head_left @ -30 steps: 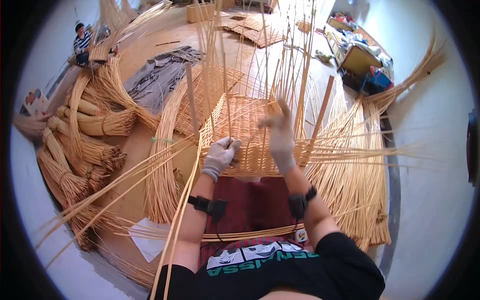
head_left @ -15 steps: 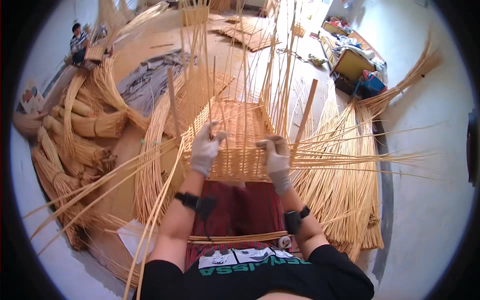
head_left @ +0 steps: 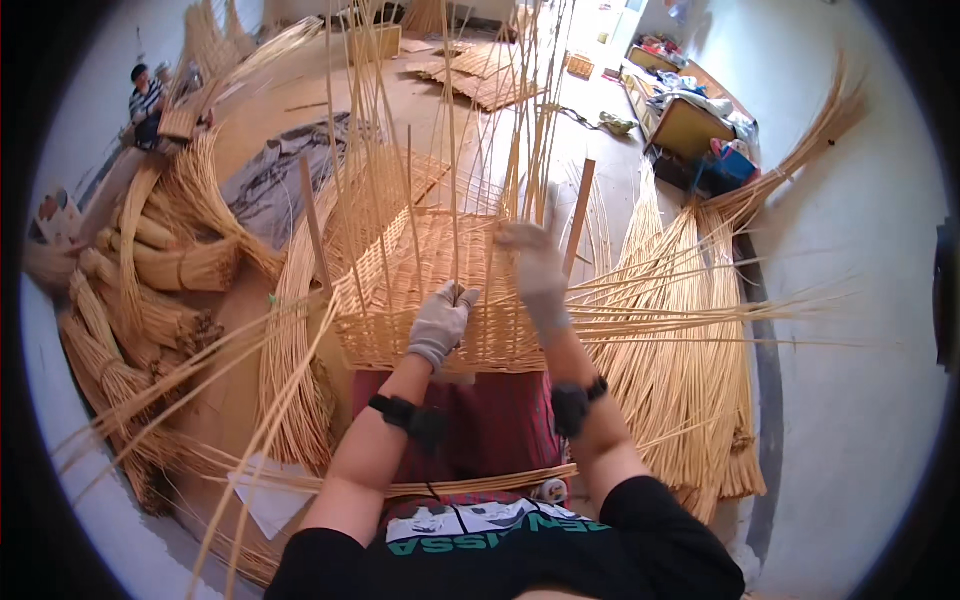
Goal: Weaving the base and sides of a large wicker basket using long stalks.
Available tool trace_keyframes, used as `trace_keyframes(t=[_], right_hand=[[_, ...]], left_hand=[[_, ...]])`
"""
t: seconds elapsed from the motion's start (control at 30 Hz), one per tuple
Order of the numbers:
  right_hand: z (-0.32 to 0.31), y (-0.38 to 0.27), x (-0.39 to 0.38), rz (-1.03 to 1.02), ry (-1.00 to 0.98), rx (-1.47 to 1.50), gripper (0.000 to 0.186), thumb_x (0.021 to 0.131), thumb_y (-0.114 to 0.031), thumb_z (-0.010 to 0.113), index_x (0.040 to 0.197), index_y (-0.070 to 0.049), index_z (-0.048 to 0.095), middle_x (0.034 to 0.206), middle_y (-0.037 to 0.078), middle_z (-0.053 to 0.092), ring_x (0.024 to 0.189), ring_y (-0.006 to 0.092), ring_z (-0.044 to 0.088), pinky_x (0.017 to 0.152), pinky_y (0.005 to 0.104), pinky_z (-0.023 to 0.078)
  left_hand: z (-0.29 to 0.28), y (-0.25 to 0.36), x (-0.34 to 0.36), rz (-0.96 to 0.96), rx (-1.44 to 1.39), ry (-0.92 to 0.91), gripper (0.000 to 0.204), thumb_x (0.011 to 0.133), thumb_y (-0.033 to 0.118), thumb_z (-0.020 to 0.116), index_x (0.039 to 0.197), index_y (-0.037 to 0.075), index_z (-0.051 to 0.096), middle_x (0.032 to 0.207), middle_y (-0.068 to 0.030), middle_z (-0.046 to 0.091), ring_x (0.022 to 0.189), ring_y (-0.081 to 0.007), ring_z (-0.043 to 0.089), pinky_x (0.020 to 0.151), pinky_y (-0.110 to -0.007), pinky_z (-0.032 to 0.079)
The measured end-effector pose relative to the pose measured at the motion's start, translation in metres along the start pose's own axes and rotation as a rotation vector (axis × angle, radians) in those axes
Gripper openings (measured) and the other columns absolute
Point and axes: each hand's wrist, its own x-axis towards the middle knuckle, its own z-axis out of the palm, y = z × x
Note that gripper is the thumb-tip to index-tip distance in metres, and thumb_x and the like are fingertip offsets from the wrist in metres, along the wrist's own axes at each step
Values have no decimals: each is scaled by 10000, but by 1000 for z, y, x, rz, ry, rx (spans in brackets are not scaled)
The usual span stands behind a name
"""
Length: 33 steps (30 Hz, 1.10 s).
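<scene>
A half-woven wicker basket [head_left: 390, 340] stands in front of me, with tall upright rods [head_left: 452, 150] rising from its walls. My left hand [head_left: 440, 322], in a pale glove, is closed at the near wall's top edge, pinching a wicker rod there. My right hand [head_left: 540, 280], gloved too, is raised above that wall's right part. Its fingers are bent together beside the uprights but blurred, and what they hold cannot be made out. Long loose rods [head_left: 680, 322] stick out sideways from the basket's near corners. Dark red cloth [head_left: 490, 420] lies below the basket.
Wooden sticks [head_left: 579, 215] stand slanted at the basket's sides. Bundles of rods lie left [head_left: 190, 262] and right [head_left: 690, 400]. A cluttered cabinet [head_left: 690, 130] is at the far right. Woven panels [head_left: 490, 85] lie on the floor, and another person [head_left: 147, 105] sits far left.
My left hand has moved right and down along the near wall. My right hand has risen from the wall's top edge. The view has shifted, so the basket appears slightly further left.
</scene>
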Motion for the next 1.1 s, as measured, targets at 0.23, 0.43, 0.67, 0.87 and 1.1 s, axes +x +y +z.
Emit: trace_keyframes(t=[0.23,0.43,0.67,0.87,1.1], right_hand=[[-104,-30,-113,1106,279,759,184,1078,-141,524,1222,-63,608,1041,111,727,916,180,722,664,277,578],[-70,-16,-27,586,219,55,314,977,-19,613,1288,-63,605,1164,89,705,1077,204,681,834,331,581],[-86,61,21,710,146,-83,319,1059,-120,495,1373,-71,524,944,43,626,836,177,645,826,362,576],[-127,63,-56,1219,349,595,262,1130,-232,375,1235,-63,544,691,-6,514,576,105,556,666,296,590],[-97,-95,-38,617,-42,246,272,1046,-100,542,1308,-68,608,857,2,672,832,119,674,740,292,567]], left_hand=[[8,36,-33,491,65,609,276,1047,248,605,1251,66,563,812,-70,637,567,-142,577,541,-321,497],[80,-3,29,192,273,68,323,1050,320,548,1240,61,589,1021,-214,716,929,-395,707,756,-461,550],[69,64,-21,104,177,85,380,1017,337,587,1316,102,573,1119,-177,693,979,-265,714,770,-439,558],[82,55,-29,940,664,147,900,786,248,795,1584,241,380,1309,-49,621,1193,-284,593,1024,-515,392],[93,50,-19,777,948,136,815,790,343,763,1540,378,446,1058,-38,607,1014,-242,607,872,-442,428]])
